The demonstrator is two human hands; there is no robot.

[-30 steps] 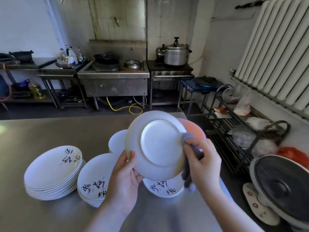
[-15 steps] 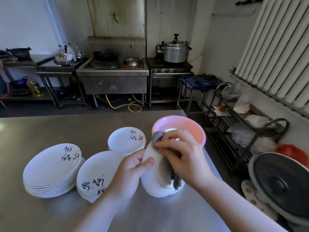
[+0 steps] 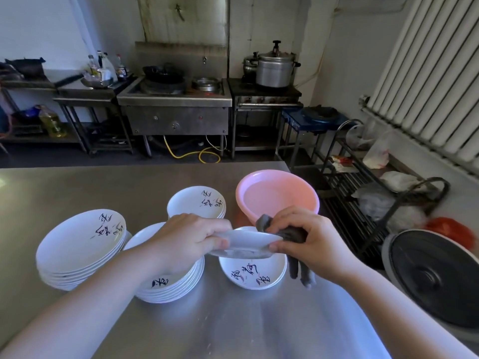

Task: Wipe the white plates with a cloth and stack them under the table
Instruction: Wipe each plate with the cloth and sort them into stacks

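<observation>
White round plate [image 3: 246, 242] held flat at 6 o'clock of pink plastic basin [image 3: 277, 195], above steel desk [image 3: 129, 185]. Left hand [image 3: 191, 239] grips left rim; right hand [image 3: 308, 237] pinches right rim, clutching grey cloth [image 3: 293, 234].

Bare steel table [image 3: 77, 182] open from 9 to 12 o'clock. Plate stacks [image 3: 80, 244] crowd 9 to 11; pink basin [image 3: 277, 195] blocks 1; near edge free.

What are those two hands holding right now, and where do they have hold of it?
The left hand grips a white plate by its left rim. The right hand pinches the opposite rim while holding a grey cloth against it.
</observation>
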